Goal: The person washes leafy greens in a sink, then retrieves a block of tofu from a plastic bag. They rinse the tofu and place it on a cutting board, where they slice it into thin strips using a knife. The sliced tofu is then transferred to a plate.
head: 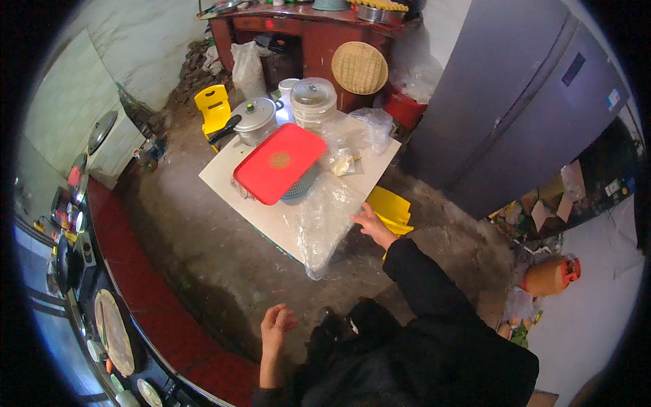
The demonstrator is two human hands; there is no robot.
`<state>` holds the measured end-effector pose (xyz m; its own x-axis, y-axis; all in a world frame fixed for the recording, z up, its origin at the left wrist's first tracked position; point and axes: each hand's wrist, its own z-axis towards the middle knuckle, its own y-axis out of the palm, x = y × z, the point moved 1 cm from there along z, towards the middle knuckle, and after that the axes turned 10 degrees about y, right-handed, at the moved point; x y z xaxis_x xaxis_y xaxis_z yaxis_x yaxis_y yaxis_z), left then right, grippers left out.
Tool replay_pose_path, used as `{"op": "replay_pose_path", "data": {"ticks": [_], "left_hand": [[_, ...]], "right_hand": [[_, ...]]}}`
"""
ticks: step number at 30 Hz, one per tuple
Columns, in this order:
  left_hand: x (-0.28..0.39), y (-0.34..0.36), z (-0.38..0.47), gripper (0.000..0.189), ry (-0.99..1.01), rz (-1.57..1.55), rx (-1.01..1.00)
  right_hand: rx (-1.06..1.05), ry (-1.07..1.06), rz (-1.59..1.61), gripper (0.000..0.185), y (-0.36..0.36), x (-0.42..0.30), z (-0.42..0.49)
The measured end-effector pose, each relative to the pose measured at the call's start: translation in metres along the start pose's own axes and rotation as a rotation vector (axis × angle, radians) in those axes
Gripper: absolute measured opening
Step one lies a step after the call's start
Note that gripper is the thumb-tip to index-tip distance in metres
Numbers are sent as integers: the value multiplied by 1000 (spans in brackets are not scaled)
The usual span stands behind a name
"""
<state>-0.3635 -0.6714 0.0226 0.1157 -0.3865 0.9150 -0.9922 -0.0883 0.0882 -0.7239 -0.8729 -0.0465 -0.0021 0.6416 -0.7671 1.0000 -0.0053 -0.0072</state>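
My right hand (375, 225) reaches to the near right edge of a pale square table (274, 229), its fingers apart beside a clear plastic bag (325, 219). The bag hangs over the table's near corner. My left hand (277, 325) is raised over the floor, fingers loosely curled, holding nothing visible. A red plastic tray (279, 163) lies tilted over a blue-grey perforated basket (301, 187). Behind it stand a pressure cooker (255, 116) and a lidded round container (314, 102). A small bag with pale contents (343, 163) lies right of the tray.
A yellow chair (213, 107) stands behind the table, and a yellow plastic seat (390, 208) at its right. A grey refrigerator (488, 102) is on the right, with a gas cylinder (552, 275) nearer me. On the left runs a counter with a wooden cutting board (116, 330).
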Motion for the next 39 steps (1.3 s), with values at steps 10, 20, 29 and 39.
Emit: {"op": "replay_pose_path", "data": {"ticks": [10,20,29,39], "left_hand": [[29,153,93,77,-57,256,-307],[22,344,123,47,226,494,-492],[-31,271,145,29,60,304,-56],[-163,139,269,49,-419,26,260]], "right_hand": [[91,54,301,38,-184,60,-16],[370,54,-66,32,-362,81,-5],[-79,7,-33,33,-233,-9,130],[-100,-116,-223,34,-114,-132,270]]}}
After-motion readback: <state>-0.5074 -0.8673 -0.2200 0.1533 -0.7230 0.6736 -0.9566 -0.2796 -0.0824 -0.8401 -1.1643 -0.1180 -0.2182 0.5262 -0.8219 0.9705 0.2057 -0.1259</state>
